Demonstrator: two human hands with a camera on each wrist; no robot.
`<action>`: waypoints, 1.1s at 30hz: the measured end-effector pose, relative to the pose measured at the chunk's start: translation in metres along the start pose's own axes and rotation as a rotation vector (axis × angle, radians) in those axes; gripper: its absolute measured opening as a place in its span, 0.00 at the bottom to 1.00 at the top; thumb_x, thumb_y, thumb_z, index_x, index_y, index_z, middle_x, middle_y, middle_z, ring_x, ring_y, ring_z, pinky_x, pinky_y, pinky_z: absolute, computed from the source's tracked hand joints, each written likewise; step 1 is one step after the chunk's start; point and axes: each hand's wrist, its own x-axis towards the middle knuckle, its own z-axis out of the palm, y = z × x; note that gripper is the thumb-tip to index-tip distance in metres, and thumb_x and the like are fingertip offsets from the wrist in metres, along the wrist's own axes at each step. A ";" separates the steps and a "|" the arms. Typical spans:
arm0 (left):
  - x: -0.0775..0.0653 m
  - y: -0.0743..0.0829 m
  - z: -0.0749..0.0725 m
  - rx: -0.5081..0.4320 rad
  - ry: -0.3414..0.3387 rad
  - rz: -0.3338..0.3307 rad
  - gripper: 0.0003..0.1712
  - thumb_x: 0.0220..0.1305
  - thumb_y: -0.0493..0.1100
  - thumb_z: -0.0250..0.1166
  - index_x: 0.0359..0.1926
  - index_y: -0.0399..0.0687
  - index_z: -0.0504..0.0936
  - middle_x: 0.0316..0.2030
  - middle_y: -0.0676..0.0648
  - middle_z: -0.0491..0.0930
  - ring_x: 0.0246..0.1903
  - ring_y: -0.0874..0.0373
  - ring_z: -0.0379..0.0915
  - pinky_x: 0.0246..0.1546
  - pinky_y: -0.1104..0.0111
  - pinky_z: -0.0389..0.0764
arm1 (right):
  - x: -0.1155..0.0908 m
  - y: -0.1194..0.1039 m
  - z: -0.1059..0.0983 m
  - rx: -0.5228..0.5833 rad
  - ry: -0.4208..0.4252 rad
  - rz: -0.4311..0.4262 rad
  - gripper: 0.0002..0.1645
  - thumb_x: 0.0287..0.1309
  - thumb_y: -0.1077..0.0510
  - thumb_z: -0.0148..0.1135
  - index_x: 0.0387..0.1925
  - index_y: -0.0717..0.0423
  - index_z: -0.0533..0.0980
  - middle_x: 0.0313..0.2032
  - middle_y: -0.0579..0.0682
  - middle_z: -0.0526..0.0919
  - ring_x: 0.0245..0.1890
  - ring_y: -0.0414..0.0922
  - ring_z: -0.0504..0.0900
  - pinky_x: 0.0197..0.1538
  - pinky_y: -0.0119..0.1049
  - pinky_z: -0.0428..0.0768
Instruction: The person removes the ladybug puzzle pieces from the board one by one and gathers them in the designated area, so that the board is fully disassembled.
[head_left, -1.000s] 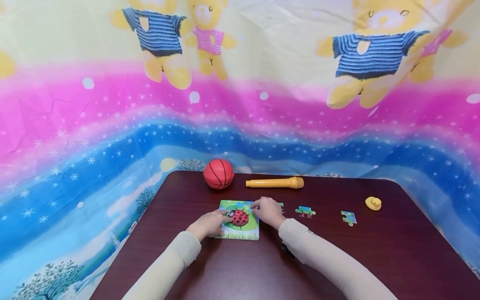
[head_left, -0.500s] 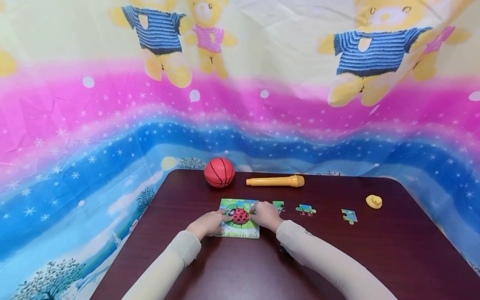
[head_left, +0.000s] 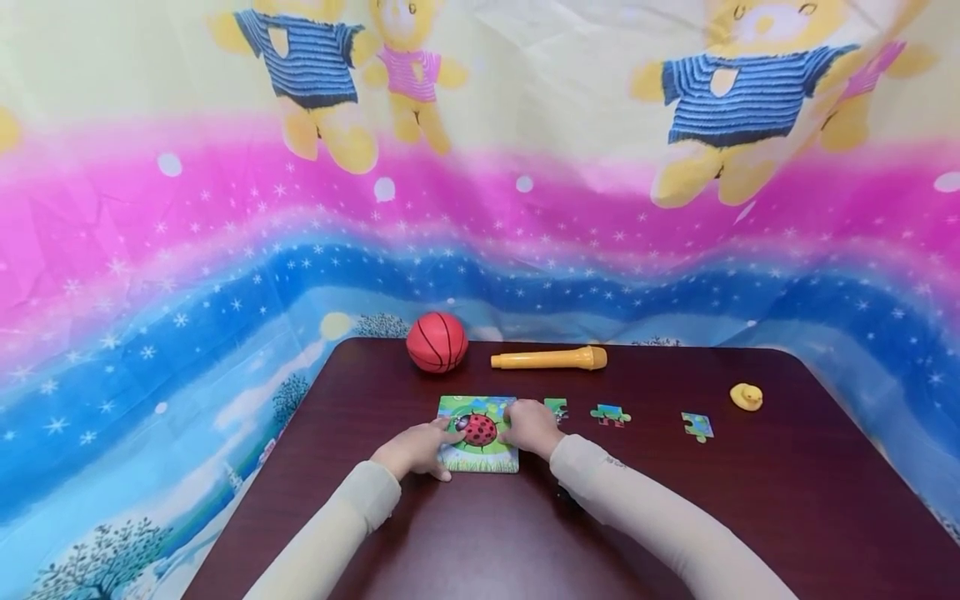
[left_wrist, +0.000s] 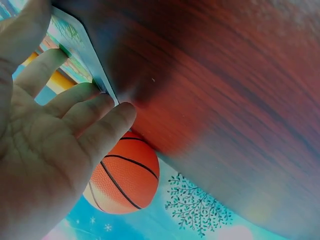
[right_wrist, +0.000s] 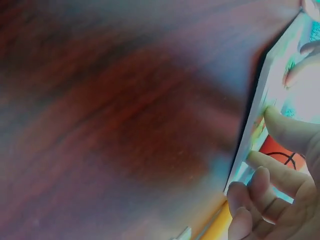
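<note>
A square ladybug jigsaw puzzle (head_left: 487, 461) lies flat on the dark wooden table. My left hand (head_left: 416, 450) is at its left side, fingertips reaching over the picture near the ladybug's head and thumb at the lower left corner. In the left wrist view its fingers (left_wrist: 75, 97) are mostly extended along the puzzle's edge. At the right side, my right hand (head_left: 531, 427) presses thumb and forefinger on the puzzle's surface and edge. The right wrist view shows that thumb (right_wrist: 287, 131) apart from the forefinger, with the other fingers bent. The right hand hides part of the puzzle's right edge.
Right of the puzzle lie three loose jigsaw pieces: one (head_left: 555, 407) close to the hand, a second (head_left: 612, 415), and a third (head_left: 697, 427) farther right. Behind stand a red toy basketball (head_left: 437, 343) and a yellow toy microphone (head_left: 547, 359). A yellow rubber duck (head_left: 746, 397) sits far right.
My right hand has slid down from the puzzle's upper right corner along its right side, uncovering the nearest loose piece. My left thumb has come into sight at the lower left corner.
</note>
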 end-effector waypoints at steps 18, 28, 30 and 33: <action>0.002 -0.001 0.002 0.081 -0.031 -0.008 0.42 0.51 0.54 0.71 0.67 0.64 0.66 0.71 0.44 0.54 0.70 0.50 0.50 0.63 0.56 0.63 | 0.005 -0.001 -0.001 0.189 0.008 0.087 0.14 0.47 0.55 0.72 0.32 0.55 0.75 0.27 0.46 0.75 0.24 0.44 0.72 0.27 0.37 0.71; 0.003 -0.001 0.000 0.049 -0.047 -0.010 0.42 0.51 0.54 0.71 0.68 0.64 0.65 0.71 0.44 0.53 0.70 0.49 0.49 0.63 0.55 0.63 | 0.007 0.019 -0.003 0.506 -0.009 0.053 0.04 0.53 0.61 0.66 0.33 0.54 0.81 0.30 0.46 0.81 0.29 0.42 0.77 0.33 0.37 0.77; 0.002 -0.001 0.000 0.040 -0.050 -0.009 0.42 0.52 0.54 0.71 0.68 0.64 0.65 0.71 0.44 0.53 0.70 0.49 0.49 0.63 0.55 0.63 | 0.007 0.024 -0.002 0.532 -0.034 0.032 0.07 0.54 0.61 0.65 0.37 0.53 0.83 0.34 0.46 0.82 0.32 0.41 0.78 0.35 0.37 0.78; 0.000 -0.002 0.000 0.037 -0.049 -0.002 0.42 0.52 0.54 0.70 0.68 0.64 0.64 0.71 0.43 0.53 0.70 0.48 0.49 0.63 0.54 0.62 | 0.006 0.029 -0.002 0.541 -0.076 -0.012 0.13 0.55 0.62 0.65 0.44 0.51 0.83 0.39 0.47 0.83 0.35 0.41 0.79 0.36 0.37 0.78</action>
